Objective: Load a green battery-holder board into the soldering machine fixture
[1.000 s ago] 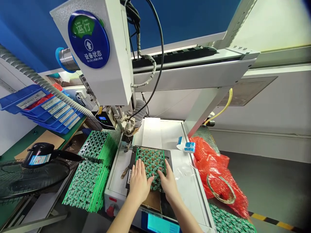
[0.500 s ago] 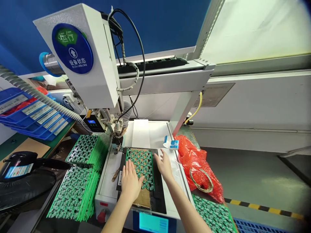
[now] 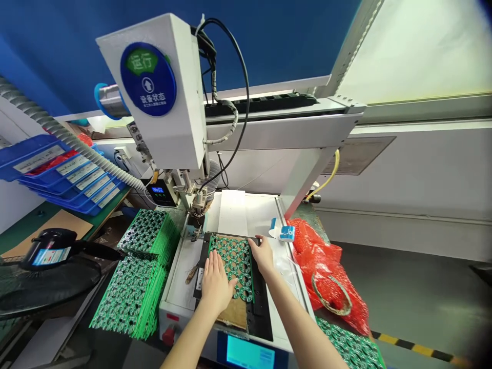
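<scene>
A green circuit board panel [image 3: 241, 259] with rows of round cut-outs lies in a black fixture [image 3: 261, 312] over a brown backing sheet [image 3: 233, 313]. My left hand [image 3: 217, 282] rests flat along the panel's left side, its thumb spread over the lower part. At the upper right corner of the panel is my right hand [image 3: 263, 256], thumb and fingers apart, with the fingertips touching the edge. Neither hand has anything gripped. The machine's tool head [image 3: 198, 205] hangs behind the fixture, up and to the left.
Stacked green panels [image 3: 134, 277] stand at left beside a black fan-like device [image 3: 54, 261]. Another panel stack [image 3: 349, 346] lies at right, below a red plastic bag [image 3: 326, 271]. A small blue-white box [image 3: 286, 233] sits on the machine bed. A lit screen [image 3: 249, 353] is in front.
My right hand has moved in to the panel's upper right corner, its fingers more bent. The left hand stays on the panel. The whole view has shifted slightly.
</scene>
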`<action>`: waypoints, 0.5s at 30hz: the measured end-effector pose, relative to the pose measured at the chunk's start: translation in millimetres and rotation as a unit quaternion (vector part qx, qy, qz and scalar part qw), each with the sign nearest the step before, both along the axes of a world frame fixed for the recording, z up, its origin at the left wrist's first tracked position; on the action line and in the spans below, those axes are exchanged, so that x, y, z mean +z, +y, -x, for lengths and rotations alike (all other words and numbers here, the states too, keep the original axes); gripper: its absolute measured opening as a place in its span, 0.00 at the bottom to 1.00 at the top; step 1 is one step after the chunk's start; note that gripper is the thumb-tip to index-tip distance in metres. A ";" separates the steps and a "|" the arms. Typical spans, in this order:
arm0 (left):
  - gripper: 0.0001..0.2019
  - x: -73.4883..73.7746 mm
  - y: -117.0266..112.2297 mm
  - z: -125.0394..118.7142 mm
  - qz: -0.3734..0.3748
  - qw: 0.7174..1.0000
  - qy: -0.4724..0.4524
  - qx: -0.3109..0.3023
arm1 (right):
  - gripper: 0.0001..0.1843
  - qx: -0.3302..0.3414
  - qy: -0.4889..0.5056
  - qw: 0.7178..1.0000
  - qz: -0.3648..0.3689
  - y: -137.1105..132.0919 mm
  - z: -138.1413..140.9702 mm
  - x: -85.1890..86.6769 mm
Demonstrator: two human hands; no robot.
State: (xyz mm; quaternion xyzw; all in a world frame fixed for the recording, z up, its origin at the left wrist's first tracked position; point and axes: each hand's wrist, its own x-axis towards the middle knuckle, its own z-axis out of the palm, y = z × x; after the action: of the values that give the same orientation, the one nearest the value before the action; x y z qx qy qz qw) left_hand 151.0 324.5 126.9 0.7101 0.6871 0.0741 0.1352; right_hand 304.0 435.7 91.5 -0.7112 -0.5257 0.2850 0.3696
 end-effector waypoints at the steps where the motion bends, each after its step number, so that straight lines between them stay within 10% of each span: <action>1: 0.36 3.5 -1.7 1.2 0.000 1.000 -0.009 -0.001 | 0.30 0.010 -0.019 1.000 -0.018 -1.5 1.6 3.4; 8: 0.21 19.9 -81.1 30.0 -0.075 0.961 -0.266 0.020 | 0.27 0.292 -0.167 0.929 -0.157 -44.7 37.3 28.1; 15: 0.26 -88.1 -174.1 71.1 0.147 0.815 -0.485 0.282 | 0.33 0.395 -0.293 0.862 -0.120 -64.8 65.2 19.2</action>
State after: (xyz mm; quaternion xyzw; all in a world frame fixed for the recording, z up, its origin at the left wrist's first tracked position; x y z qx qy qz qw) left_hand 79.9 150.4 38.9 0.3292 0.7051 0.3418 0.5270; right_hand 238.8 370.8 110.7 -0.4447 -0.8769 0.1200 0.1376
